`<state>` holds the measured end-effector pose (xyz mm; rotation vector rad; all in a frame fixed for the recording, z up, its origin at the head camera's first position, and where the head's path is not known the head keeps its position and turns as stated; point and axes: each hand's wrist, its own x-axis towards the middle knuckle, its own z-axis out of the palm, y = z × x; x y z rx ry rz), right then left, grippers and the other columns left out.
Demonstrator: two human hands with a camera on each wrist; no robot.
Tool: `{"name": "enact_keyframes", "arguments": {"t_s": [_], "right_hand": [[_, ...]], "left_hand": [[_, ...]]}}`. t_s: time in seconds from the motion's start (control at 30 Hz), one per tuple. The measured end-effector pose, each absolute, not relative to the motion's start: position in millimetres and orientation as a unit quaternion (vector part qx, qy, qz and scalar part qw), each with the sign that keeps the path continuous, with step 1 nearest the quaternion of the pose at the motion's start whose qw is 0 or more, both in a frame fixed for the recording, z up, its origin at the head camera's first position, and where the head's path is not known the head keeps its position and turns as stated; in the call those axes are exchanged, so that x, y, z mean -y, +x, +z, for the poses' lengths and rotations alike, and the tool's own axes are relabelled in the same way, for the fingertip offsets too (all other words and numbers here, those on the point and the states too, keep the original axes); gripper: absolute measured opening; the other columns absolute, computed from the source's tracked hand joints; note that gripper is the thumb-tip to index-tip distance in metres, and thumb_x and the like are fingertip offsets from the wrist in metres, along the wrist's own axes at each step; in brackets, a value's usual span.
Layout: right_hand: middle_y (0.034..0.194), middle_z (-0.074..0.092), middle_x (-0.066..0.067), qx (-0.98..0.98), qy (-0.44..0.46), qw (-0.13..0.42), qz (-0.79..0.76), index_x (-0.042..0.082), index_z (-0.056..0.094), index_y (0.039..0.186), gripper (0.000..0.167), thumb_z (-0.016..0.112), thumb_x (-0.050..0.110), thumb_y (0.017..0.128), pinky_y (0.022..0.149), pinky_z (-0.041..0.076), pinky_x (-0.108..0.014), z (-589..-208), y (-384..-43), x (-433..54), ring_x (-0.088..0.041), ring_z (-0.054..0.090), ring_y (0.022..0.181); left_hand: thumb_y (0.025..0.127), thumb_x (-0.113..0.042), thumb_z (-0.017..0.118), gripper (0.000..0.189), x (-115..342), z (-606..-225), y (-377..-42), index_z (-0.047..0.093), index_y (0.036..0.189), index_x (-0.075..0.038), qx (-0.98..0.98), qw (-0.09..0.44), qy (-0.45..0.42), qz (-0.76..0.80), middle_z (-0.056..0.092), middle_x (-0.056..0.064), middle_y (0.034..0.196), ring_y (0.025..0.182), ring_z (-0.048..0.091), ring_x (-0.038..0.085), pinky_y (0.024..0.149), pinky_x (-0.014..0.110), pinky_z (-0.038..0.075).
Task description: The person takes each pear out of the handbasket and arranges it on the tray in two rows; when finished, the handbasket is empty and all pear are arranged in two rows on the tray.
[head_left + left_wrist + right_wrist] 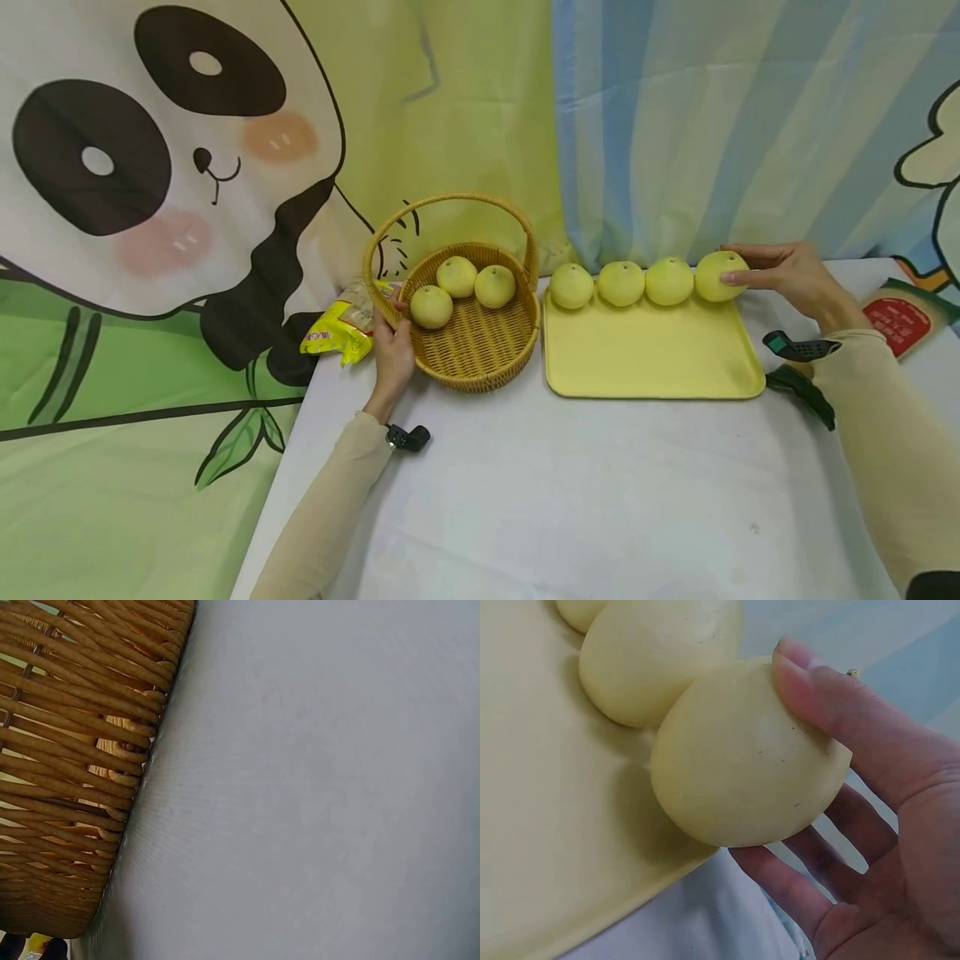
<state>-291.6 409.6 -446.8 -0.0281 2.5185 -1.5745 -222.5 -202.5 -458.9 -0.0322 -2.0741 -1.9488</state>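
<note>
My right hand (798, 279) holds a round, pale yellow pear (742, 761) between thumb and fingers at the tray's back right corner. That pear touches its neighbour in a row of several like pears (621, 283) along the back edge of the yellow tray (652, 358). At the left, my left hand (393, 354) grips the wicker basket (480, 379) by its left side, near the foot of the arched handle (448, 198). Three pears (457, 277) lie inside the basket. In the left wrist view only the woven basket wall (75, 750) and the tablecloth show clearly.
A yellow plastic packet (341, 329) lies behind my left hand. Beside my right forearm are a dark green object (802, 392) and a packet with a red label (900, 321). Printed curtains (480, 108) stand behind the white-covered table (570, 500).
</note>
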Motion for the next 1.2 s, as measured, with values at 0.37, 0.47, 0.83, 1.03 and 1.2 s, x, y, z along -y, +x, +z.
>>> {"name": "enact_keyframes", "arguments": {"t_s": [0.37,0.47,0.83,1.03,1.2], "right_hand": [[0.123,0.061,0.04,-0.859,-0.009,0.132,-0.494,0.025,0.05,0.159,0.066,0.077,0.032,0.099,0.084,0.05,-0.007,-449.4,-293.4,-409.4,0.017,0.054,0.113],[0.128,0.057,0.038,-0.864,-0.018,0.146,-0.481,0.027,0.045,0.162,0.068,0.073,0.037,0.101,0.086,0.05,-0.008,-448.0,-293.4,-408.4,0.018,0.051,0.114],[0.166,0.042,0.015,-0.87,-0.057,0.145,-0.469,0.027,0.035,0.167,0.069,0.067,0.033,0.105,0.129,0.03,-0.054,-429.0,-292.3,-402.8,-0.011,0.036,0.153],[0.155,0.057,0.017,-0.84,-0.111,0.064,-0.527,0.016,0.05,0.159,0.063,0.072,0.009,0.101,0.105,0.048,-0.011,-392.7,-289.6,-379.2,0.007,0.053,0.131],[0.146,0.065,0.009,-0.825,-0.183,0.06,-0.531,0.006,0.055,0.153,0.058,0.073,0.002,0.098,0.093,0.057,-0.014,-357.8,-283.1,-337.0,0.003,0.063,0.124]], "left_hand": [[0.106,0.005,0.038,0.035,204.4,-455.5,-221.6,0.038,0.14,0.014,0.724,0.149,-0.01,-0.674,0.033,0.02,0.172,0.162,0.027,0.031,0.134,0.042,0.021],[0.105,0.006,0.037,0.034,204.2,-457.6,-222.2,0.038,0.138,0.015,0.722,0.153,-0.012,-0.675,0.032,0.024,0.171,0.162,0.026,0.031,0.135,0.043,0.02],[0.108,0.004,0.036,0.035,211.3,-479.4,-233.9,0.039,0.142,0.013,0.731,0.154,-0.002,-0.664,0.031,0.022,0.172,0.162,0.025,0.031,0.135,0.042,0.019],[0.109,0.002,0.037,0.029,212.4,-488.6,-237.6,0.041,0.136,0.01,0.732,0.169,-0.012,-0.659,0.035,0.017,0.171,0.161,0.028,0.024,0.135,0.041,0.02],[0.109,0.0,0.038,0.025,211.1,-488.2,-237.3,0.043,0.132,0.006,0.738,0.176,-0.013,-0.651,0.038,0.015,0.17,0.16,0.031,0.019,0.134,0.038,0.023]]}}
